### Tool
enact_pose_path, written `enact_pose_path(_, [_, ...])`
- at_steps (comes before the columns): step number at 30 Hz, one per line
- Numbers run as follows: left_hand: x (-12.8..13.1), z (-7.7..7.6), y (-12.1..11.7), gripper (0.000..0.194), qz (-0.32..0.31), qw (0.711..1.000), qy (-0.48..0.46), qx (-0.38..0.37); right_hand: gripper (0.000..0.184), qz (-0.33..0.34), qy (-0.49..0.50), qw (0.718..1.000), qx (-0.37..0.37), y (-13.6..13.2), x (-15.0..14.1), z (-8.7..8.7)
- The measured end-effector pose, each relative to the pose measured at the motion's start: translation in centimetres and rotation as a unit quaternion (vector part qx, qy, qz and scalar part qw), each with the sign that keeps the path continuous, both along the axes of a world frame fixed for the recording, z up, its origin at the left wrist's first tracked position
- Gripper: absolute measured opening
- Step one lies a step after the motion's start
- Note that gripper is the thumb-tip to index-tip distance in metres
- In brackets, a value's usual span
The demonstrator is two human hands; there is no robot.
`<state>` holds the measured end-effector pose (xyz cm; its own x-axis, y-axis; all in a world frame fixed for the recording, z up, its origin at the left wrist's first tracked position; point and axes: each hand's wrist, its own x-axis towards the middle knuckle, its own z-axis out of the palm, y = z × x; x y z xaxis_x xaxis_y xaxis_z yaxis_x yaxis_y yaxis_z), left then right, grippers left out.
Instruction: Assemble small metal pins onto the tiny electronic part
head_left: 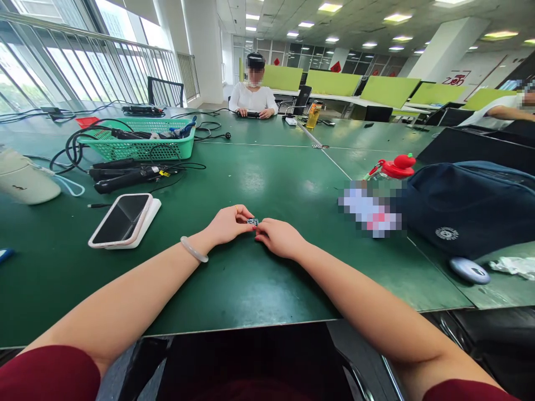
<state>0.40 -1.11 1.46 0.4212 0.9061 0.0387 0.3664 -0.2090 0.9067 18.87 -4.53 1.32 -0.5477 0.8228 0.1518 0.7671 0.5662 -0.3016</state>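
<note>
My left hand [229, 223] and my right hand [279, 238] meet over the green table [259, 184], fingertips pinched together on a small dark square part [252, 221] with a pale marking. Both hands rest low on the tabletop. A pale bangle [193, 249] circles my left wrist. The part is too small to name.
A phone on a white pad [123, 220] lies left. Behind it sit black tools and cables [125, 174] and a green basket [140, 139]. A dark blue bag [468, 206], a red-capped bottle [395, 166] and a mouse [468, 270] are right. A person [253, 94] sits across.
</note>
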Motion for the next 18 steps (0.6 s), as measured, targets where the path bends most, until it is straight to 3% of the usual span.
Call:
enact_pose_path(5, [0.0, 0.1, -0.1, 0.029, -0.008, 1.000, 0.002, 0.007, 0.011, -0.018, 0.065, 0.996, -0.057, 0.7, 0.0, -0.2])
enact_pose_path(9, [0.0, 0.2, 0.0, 0.028, 0.005, 1.000, 0.016, 0.011, 0.014, -0.038, 0.077, 0.995, -0.053, 0.7, 0.0, -0.2])
enact_pose_path(15, [0.0, 0.4, -0.1, 0.031, 0.014, 1.000, 0.012, -0.003, 0.013, 0.060, 0.036, 0.995, -0.075, 0.3, 0.8, 0.8])
enact_pose_path(18, [0.0, 0.5, -0.2, 0.032, 0.012, 1.000, 0.012, -0.008, 0.007, 0.069, 0.016, 0.993, -0.099, 0.5, 1.8, 1.2])
